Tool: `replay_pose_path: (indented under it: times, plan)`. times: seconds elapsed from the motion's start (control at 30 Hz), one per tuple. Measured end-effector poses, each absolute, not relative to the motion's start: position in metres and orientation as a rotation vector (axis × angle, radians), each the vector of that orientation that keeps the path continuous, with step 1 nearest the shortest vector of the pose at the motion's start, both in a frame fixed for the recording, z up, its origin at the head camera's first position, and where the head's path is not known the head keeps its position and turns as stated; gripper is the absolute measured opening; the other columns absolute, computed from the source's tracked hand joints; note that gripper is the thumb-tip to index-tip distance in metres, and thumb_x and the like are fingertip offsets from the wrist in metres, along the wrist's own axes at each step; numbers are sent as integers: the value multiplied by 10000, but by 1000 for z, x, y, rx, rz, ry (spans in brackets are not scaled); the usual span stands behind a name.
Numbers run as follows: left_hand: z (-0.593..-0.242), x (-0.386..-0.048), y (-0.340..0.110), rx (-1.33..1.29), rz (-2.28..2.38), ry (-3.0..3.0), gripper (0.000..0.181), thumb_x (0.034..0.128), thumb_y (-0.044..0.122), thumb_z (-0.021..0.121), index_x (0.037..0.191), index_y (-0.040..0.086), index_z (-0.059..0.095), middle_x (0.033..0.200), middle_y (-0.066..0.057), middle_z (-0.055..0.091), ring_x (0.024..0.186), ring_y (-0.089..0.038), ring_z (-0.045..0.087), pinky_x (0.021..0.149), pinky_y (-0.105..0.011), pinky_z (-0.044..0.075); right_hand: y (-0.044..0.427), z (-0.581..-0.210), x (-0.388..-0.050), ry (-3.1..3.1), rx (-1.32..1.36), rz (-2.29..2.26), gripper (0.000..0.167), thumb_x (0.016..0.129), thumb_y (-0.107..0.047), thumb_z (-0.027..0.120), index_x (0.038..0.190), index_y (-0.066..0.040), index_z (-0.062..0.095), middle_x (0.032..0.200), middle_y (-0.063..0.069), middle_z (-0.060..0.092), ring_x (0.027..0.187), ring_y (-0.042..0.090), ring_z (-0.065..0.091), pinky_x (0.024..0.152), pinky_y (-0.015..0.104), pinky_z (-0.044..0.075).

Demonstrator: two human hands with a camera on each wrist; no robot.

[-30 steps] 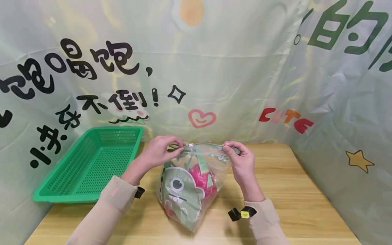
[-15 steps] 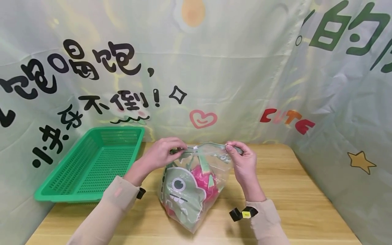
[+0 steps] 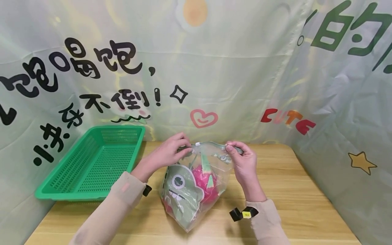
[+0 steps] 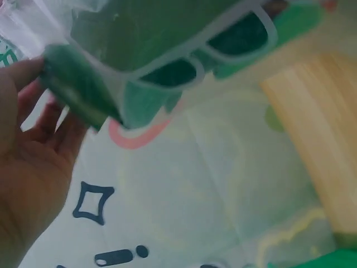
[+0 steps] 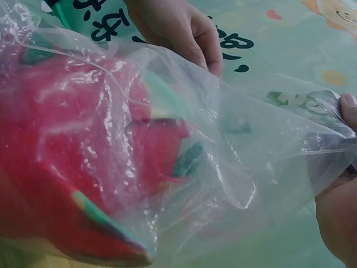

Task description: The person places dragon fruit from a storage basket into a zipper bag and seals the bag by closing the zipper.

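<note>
A clear zip bag point(image 3: 180, 200) with a green cartoon dinosaur print stands on the table, its mouth stretched between both hands. Through the film shows a pink-red dragon fruit point(image 3: 208, 185) with green-tipped scales, large in the right wrist view too. My left hand point(image 3: 167, 152) pinches the left part of the bag's top edge. In the left wrist view, its thumb and fingers point(image 4: 58, 125) hold a green-tinted corner of the bag. A white slider point(image 3: 197, 144) sits on the zip just right of that hand. My right hand point(image 3: 245, 166) pinches the zip's right end between thumb and fingers.
A green perforated plastic basket point(image 3: 105, 170) stands to the left on the wooden table point(image 3: 294, 204). Behind and at the right, a printed cloth point(image 3: 239, 85) with lettering and drawings closes off the table.
My left hand has moved slightly right and up along the bag's top edge, tilting the bag a little. My right hand keeps its hold. The head view has shifted slightly.
</note>
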State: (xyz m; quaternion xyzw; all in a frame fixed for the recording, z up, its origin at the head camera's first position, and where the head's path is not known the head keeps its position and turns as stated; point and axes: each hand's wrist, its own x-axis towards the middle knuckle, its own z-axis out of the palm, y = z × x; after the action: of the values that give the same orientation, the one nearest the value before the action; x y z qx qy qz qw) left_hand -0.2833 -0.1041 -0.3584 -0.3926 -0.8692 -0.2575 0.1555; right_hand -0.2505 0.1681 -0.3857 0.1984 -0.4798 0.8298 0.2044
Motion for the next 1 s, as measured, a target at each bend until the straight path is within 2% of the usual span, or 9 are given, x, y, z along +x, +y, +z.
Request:
replay_pose_path:
  times: [0.2, 0.37, 0.47, 0.57, 0.8, 1.0]
  plan:
    - [-363, -288, -100, -1081, -895, -2367, 105, 1027, 179, 680, 1017, 83, 721, 1031, 1, 659, 884, -126, 601, 799, -311, 553, 169, -385, -251, -1334, 559, 2317, 117, 858, -4, 824, 920, -101, 803, 935, 17, 767, 903, 112, 713, 798, 210, 600]
    - [-361, -287, -94, -981, -1004, -2386, 120, 998, 181, 723, 1077, 110, 668, 933, 23, 697, 792, -100, 632, 708, -282, 571, 169, -385, -251, -1325, 551, 2319, 128, 855, 9, 823, 914, -102, 801, 923, 22, 764, 889, 110, 712, 787, 206, 600]
    - [-358, -287, -90, -959, -1054, -2411, 208, 984, 187, 741, 1161, 111, 661, 935, 21, 722, 800, -102, 658, 698, -269, 580, 169, -385, -251, -1329, 542, 2313, 150, 866, 35, 805, 906, -109, 801, 926, 18, 764, 892, 104, 712, 787, 203, 599]
    - [-356, -287, -87, -981, -1033, -2409, 254, 973, 210, 752, 1200, 108, 700, 998, 17, 731, 856, -103, 668, 750, -260, 588, 169, -385, -251, -1330, 545, 2308, 165, 875, 53, 790, 904, -109, 803, 927, 14, 765, 901, 101, 715, 793, 203, 598]
    - [-353, -285, -84, -1006, -1042, -2378, 140, 962, 203, 764, 1083, 133, 754, 917, 56, 678, 792, -84, 624, 694, -252, 577, 171, -385, -253, -1349, 527, 2288, 142, 869, 43, 800, 901, -96, 804, 922, 14, 762, 892, 106, 714, 789, 208, 599]
    - [-347, -277, -91, -1051, -1133, -2322, 87, 948, 143, 771, 1026, 110, 749, 894, 41, 673, 772, -104, 619, 661, -263, 573, 175, -386, -256, -1350, 472, 2262, 240, 887, 133, 736, 892, -99, 798, 901, 10, 759, 842, 95, 714, 765, 205, 601]
